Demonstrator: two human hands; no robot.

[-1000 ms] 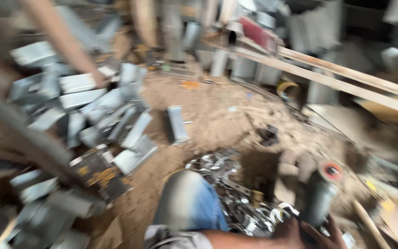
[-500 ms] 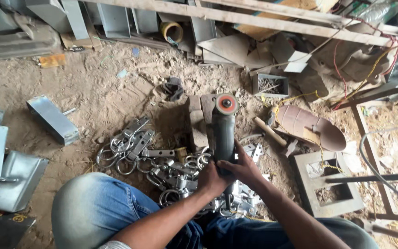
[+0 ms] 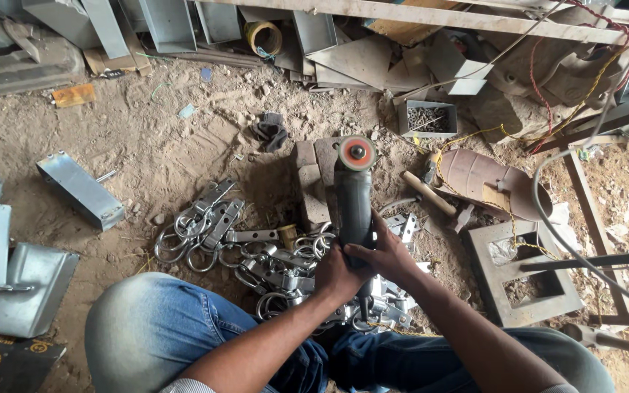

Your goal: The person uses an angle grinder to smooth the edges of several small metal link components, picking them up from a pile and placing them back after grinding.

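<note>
Beside grinder (image 3: 354, 191): brick (image 3: 312, 191), clamps (image 3: 256, 251).

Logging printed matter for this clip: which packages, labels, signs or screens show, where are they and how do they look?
Dark printed carton: bottom left corner beside the knee, flat, black with yellow print.
Orange scrap: upper left on the dirt, a flat rectangle, possibly a torn label or wrapper.
Small open box of screws: upper middle, grey, rectangular.
No signs or screens.

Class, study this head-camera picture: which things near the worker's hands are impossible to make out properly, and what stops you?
Head view only:
- Rear of the angle grinder: covered by the left hand and right hand.
- Pile of metal clamps: near part hidden behind hands and knees.
- Contents of the small grey box: too small.
- Metal frame: cut off at the right edge.
</note>
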